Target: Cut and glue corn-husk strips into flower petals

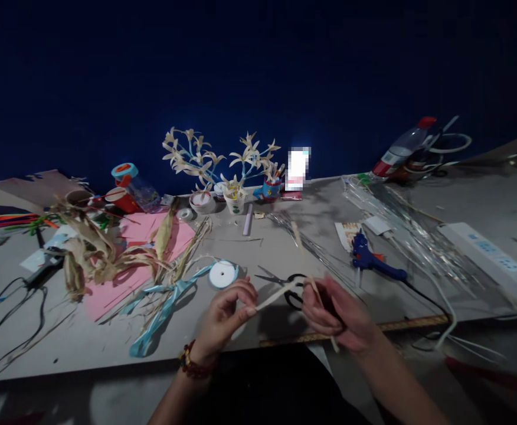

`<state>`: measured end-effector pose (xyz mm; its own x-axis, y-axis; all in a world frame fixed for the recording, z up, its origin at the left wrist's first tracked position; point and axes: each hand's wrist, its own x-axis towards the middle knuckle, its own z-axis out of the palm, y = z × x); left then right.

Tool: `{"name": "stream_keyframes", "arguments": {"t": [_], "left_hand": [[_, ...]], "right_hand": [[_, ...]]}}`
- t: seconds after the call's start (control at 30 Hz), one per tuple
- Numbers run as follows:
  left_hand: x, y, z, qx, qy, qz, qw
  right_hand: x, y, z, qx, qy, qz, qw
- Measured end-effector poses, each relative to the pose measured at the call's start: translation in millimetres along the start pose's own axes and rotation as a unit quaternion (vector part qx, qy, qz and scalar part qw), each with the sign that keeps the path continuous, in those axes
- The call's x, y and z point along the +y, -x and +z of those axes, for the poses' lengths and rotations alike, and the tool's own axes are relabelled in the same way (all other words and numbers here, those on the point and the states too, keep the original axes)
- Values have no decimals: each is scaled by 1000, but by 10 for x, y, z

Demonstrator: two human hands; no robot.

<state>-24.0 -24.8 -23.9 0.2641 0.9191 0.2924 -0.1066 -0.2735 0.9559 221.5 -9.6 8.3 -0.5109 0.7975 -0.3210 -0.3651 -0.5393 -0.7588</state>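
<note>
Between my two hands stretches a thin pale strip that looks like dried corn husk. My left hand, with a beaded bracelet at the wrist, pinches one end between thumb and finger. The fingers of my right hand are curled round the other end, and a pale tail hangs below them. Just behind the strip, a pair of black-handled scissors lies on the table, partly covered by it. A white spool with light blue ribbon rests beyond my left hand.
Dried husks lie on pink paper at left. Two potted husk flowers stand at the back. To the right are a blue glue gun, bundled wires, a power strip and a tilted bottle. A ruler lines the front edge.
</note>
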Motion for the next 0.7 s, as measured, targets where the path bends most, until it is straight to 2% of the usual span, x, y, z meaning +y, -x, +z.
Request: {"name": "stream_keyframes", "arguments": {"t": [0.07,0.13,0.2,0.33,0.43,0.57,0.7], "left_hand": [[-3,0,22,29,22,-11,999],[5,-6,58,46,20,-15,999],[22,-17,110,49,-4,-15,999],[67,-34,208,32,-64,-13,997],[78,-9,214,15,-73,-27,997],[36,75,131,11,-60,-100,993],[11,131,86,32,-43,-109,993]], "right_hand": [[76,-16,22,93,82,-59,991],[201,-28,70,154,168,-88,970],[336,-36,137,146,204,-80,965],[473,-76,279,126,166,-98,973],[431,-123,338,132,100,-98,981],[323,-158,340,150,2,-98,984],[288,-145,306,155,-15,-105,982]]}}
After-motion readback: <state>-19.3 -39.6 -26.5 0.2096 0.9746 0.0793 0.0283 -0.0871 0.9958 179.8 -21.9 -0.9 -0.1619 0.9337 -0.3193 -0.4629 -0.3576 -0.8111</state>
